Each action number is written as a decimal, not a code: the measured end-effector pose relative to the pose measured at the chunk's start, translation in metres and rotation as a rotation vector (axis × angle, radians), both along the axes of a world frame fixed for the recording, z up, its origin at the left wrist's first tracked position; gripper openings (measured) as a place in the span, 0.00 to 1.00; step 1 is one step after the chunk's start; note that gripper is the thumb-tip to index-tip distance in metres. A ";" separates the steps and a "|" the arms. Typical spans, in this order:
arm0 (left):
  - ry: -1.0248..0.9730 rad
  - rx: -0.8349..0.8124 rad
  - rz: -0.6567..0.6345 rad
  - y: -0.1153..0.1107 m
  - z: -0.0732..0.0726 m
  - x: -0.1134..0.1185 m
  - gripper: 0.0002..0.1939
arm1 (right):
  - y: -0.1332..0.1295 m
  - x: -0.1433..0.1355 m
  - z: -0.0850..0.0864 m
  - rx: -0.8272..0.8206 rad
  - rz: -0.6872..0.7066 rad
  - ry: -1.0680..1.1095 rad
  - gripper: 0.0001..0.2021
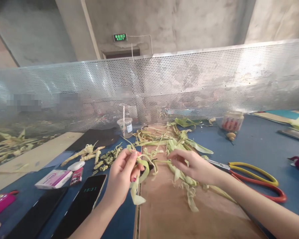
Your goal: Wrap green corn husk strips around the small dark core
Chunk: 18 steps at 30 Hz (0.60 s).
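Observation:
My left hand (pixel 123 172) is closed in a pinch on pale green corn husk strips (pixel 137 196), whose curled ends hang below the fingers. My right hand (pixel 189 164) is over the board, its fingers bent down on a thin husk strip (pixel 161 161); the fingertips are partly hidden. Under and behind it lies a heap of loose corn husks (pixel 175 146), with frayed pieces trailing toward me. Both hands are over the brown board (pixel 169 215). Right of my right hand lie scissors (pixel 254 172) with one yellow and one red handle.
Left are a phone (pixel 86 199), a second dark phone (pixel 38 212), a white-purple box (pixel 54 179), braided husk pieces (pixel 108 157) and twisted husk figures (pixel 86 153). Behind stand a plastic cup (pixel 126 127) with a straw and a jar (pixel 232 121), before a perforated metal screen (pixel 164 86).

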<state>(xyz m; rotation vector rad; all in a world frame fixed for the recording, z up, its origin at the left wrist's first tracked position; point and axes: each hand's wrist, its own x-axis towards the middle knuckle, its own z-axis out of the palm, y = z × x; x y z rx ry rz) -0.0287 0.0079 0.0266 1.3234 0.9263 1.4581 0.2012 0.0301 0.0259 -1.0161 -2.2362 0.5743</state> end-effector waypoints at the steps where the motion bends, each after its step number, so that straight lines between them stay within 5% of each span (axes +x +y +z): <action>1: 0.043 -0.005 -0.043 -0.003 -0.001 0.001 0.09 | -0.003 -0.004 0.002 -0.014 -0.049 0.107 0.09; 4: 0.156 -0.014 -0.124 -0.010 -0.005 0.006 0.11 | -0.014 -0.018 0.006 -0.068 0.001 0.282 0.11; 8: 0.246 -0.021 -0.163 -0.016 -0.008 0.011 0.11 | -0.023 -0.031 0.005 -0.168 0.119 0.227 0.11; 18: 0.273 -0.066 -0.247 -0.018 -0.007 0.012 0.11 | -0.022 -0.035 -0.002 0.086 0.075 0.149 0.04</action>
